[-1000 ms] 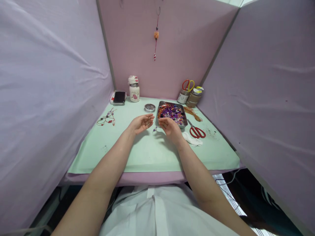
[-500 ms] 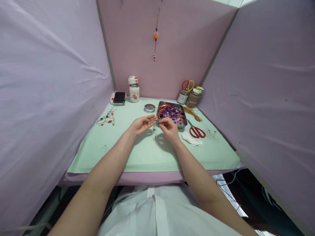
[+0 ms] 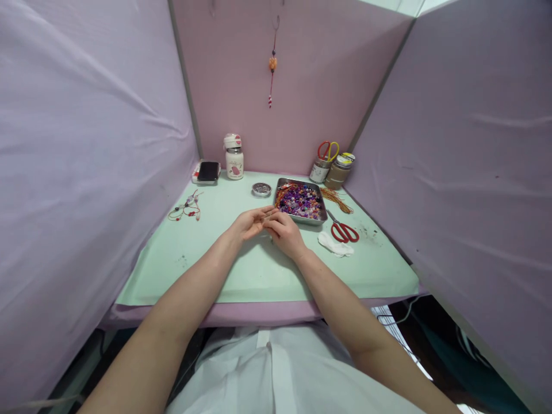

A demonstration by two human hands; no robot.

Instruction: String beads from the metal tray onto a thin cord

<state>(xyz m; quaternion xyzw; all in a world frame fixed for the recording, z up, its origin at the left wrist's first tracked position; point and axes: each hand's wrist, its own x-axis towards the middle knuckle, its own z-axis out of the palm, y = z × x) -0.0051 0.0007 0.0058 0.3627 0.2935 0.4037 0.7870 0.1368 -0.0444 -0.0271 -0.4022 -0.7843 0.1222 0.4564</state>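
Note:
My left hand (image 3: 250, 222) is turned palm up just in front of the bead tray, its fingers stretched out beneath my right fingers. Reaching across its palm, my right hand (image 3: 285, 233) has thumb and fingertips pressed together, and whatever they pinch is too small to make out. Both hands touch or nearly touch at the fingertips. A metal tray (image 3: 324, 221) full of purple, orange and clear beads (image 3: 299, 200) lies right behind my right hand. The spot on the table under my hands is mostly covered by them.
Red-handled scissors (image 3: 344, 232) and a crumpled white cloth (image 3: 335, 245) lie to the right, near orange cords (image 3: 336, 200). Behind stand jars (image 3: 340, 171), a bottle (image 3: 234, 161) and a phone (image 3: 209, 171). A small round dish (image 3: 261, 189) and beaded strings (image 3: 188, 208) lie leftward.
My right hand has moved left and slightly nearer, onto the left fingers. The small beaded string that showed below my hands is now hidden.

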